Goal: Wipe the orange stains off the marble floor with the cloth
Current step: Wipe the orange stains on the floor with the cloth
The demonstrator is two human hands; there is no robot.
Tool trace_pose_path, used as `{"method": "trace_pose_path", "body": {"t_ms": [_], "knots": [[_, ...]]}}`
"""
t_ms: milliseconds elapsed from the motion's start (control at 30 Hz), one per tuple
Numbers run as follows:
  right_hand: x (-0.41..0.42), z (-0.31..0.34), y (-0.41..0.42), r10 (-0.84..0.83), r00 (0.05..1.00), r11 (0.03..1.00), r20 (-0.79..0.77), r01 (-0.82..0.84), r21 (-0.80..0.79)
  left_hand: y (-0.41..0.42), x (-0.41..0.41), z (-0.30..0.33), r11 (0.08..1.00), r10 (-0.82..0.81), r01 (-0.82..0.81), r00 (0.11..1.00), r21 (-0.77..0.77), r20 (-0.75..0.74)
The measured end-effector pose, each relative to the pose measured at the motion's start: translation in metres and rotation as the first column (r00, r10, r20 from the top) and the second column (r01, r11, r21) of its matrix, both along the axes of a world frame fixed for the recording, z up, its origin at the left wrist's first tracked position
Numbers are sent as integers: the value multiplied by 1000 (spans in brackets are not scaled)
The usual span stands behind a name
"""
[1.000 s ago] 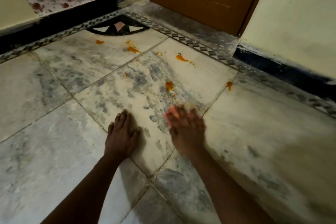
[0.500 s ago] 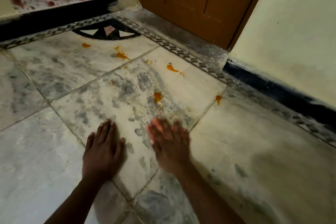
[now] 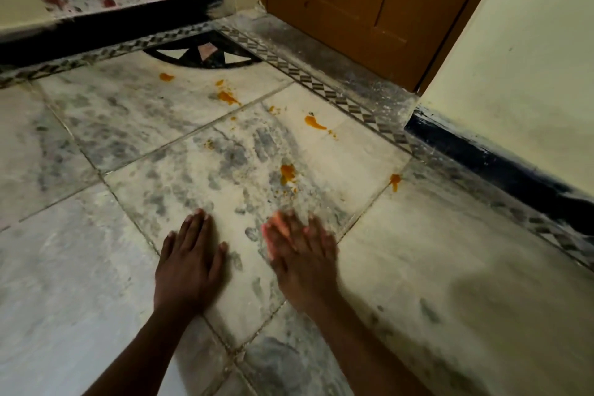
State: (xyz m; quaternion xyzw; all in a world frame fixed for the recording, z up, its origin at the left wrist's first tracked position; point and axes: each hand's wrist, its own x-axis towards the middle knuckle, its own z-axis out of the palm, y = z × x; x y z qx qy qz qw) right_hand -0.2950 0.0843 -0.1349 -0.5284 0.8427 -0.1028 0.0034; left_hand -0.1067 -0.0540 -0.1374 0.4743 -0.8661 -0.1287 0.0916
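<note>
Stains [image 3: 287,173] dot the marble floor [image 3: 418,251]; left hand [image 3: 189,262] and right hand [image 3: 302,254] rest flat, fingers spread, no cloth visible, so bare palms risk smearing orange

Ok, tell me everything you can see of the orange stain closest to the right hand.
The orange stain is a bright orange blotch, wet-looking and slightly glossy, roughly oblong with a ragged lower edge. Small orange flecks trail below and to its right. It sits on a grey-veined part of the marble floor, on the same tile as the fingertips of the right hand, just ahead of them. Nothing touches it; no cloth is in view.
</note>
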Motion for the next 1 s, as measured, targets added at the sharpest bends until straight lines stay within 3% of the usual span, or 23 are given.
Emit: {"method": "trace_pose_path", "body": {"t_ms": [67, 100, 200, 233, 300, 367, 433, 500, 567, 633, 700, 800, 900, 1000], "knots": [[-7, 4, 38, 173, 983, 984, 54, -175, 39, 1, 0, 0, 1000, -12, 12, 1000, 3, 8], [-23, 2, 48, 176, 983, 981, 57, -180, 73, 0, 1, 1, 1000, -10, 10, 1000, 7, 10], [-77, 2, 41, -181, 983, 976, 25, 176, 131, 1, 2, -2, 1000, -16, 16, 1000, 0, 24], [-90, 5, 24, -327, 941, 939, 83, 314, 144, 1, 1, -2, 1000, -15, 16, 999, -7, 28], [-95, 15, -14, -445, 861, 890, 246, 394, 230, 2, 1, 0, 1000, -11, 11, 1000, -15, 29], [-80, 15, -34, -336, 900, 929, 278, 267, 256, 3, 1, 3, 1000, -12, 12, 999, -21, 31], [-48, 10, -24, -81, 973, 975, 215, 32, 222, 2, 1, 4, 1000, -12, 12, 1000, -9, 25], [-11, 5, 17, 136, 977, 973, 165, -162, 161, 4, 1, 6, 1000, -5, 5, 1000, 0, 6], [-7, 10, 52, 228, 961, 961, 159, -248, 123, 7, 1, 6, 1000, -3, 3, 1000, -2, 1], [-38, 13, 57, 147, 981, 973, 125, -166, 160, 6, 2, 7, 1000, -5, 5, 1000, -1, 4], [-83, 9, 38, -99, 993, 980, 57, 87, 178, 6, 1, 7, 1000, -4, 4, 1000, -9, 7], [-123, 13, -11, -340, 921, 929, 188, 297, 220, 5, -1, 4, 999, 9, -10, 1000, -32, -16], [-104, 3, -41, -276, 942, 951, 193, 238, 198, 3, -2, 5, 999, 1, -2, 1000, -37, -21], [-40, -6, -21, -4, 998, 996, 64, -1, 85, 5, -1, 7, 999, 17, -18, 999, -35, -44]]}}
